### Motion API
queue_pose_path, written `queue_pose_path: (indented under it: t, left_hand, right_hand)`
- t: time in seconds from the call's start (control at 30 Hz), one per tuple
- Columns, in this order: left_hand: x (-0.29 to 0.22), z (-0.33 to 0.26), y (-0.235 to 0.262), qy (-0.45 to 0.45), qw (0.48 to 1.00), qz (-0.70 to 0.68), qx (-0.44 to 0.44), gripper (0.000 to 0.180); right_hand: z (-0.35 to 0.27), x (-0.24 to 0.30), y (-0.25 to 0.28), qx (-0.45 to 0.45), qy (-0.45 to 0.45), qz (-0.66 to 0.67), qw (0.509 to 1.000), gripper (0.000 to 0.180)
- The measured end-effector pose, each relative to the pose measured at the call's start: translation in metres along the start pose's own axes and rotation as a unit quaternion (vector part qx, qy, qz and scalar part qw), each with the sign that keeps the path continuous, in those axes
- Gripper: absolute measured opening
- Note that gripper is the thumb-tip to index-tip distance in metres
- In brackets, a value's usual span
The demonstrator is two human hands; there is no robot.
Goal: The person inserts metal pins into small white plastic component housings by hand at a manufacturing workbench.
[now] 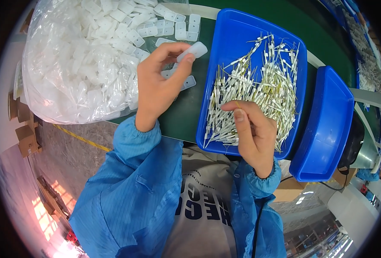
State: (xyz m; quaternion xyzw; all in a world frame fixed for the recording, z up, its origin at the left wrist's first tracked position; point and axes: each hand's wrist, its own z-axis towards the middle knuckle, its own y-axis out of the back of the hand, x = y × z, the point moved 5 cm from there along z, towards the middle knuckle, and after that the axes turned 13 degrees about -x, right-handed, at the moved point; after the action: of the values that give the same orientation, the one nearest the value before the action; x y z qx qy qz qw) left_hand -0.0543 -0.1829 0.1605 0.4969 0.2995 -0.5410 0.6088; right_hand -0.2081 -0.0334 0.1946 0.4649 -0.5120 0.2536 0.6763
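Observation:
Between the thumb and fingers of my left hand (163, 79) is a small white plastic plate (193, 51) with rounded ends, tilted up beside the blue tray. My right hand (252, 133) hovers over the near part of that blue tray (237, 26), thumb and forefinger pinched on a thin yellowish wire (238, 104), most of it hidden by the fingers. A thick heap of slim white pieces with wire leads (259, 84) fills much of the tray. Left of my left hand, a large clear plastic bag (70, 73) holds many matching white plates (121, 32), and several lie loose at its mouth.
To the right stands a second blue tray (323, 124), with a dark object and a cable (343, 185) past it. Both trays rest on a green work surface (177, 118). Cardboard boxes (26, 139) sit on the floor at the left, where a yellow line (83, 138) runs.

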Motion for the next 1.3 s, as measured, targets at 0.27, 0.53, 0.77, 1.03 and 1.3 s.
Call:
queue_pose_path:
  t: [0.27,0.53,0.77,1.03,1.3]
  left_hand:
    - [-0.026,-0.039,-0.026,0.179,0.892,-0.412,0.047,0.028]
    - [-0.017,-0.044,-0.027,0.115,0.906,-0.405,0.056,0.022]
    - [-0.025,-0.046,-0.026,0.119,0.911,-0.394,0.036,0.021]
    - [-0.025,-0.043,-0.023,0.016,0.939,-0.343,0.012,0.023]
    - [-0.018,-0.042,-0.019,0.052,0.941,-0.335,0.001,0.024]
  right_hand:
    - [0.005,0.025,-0.015,-0.065,0.085,0.021,0.994,0.011]
    - [0.004,0.017,-0.016,-0.074,0.115,-0.021,0.99,0.008]
    - [0.004,0.014,-0.016,-0.114,0.067,-0.047,0.99,0.006]
    - [0.008,0.004,-0.017,-0.031,-0.061,-0.075,0.995,0.007]
    - [0.002,0.014,-0.017,0.014,-0.05,-0.036,0.998,0.013]
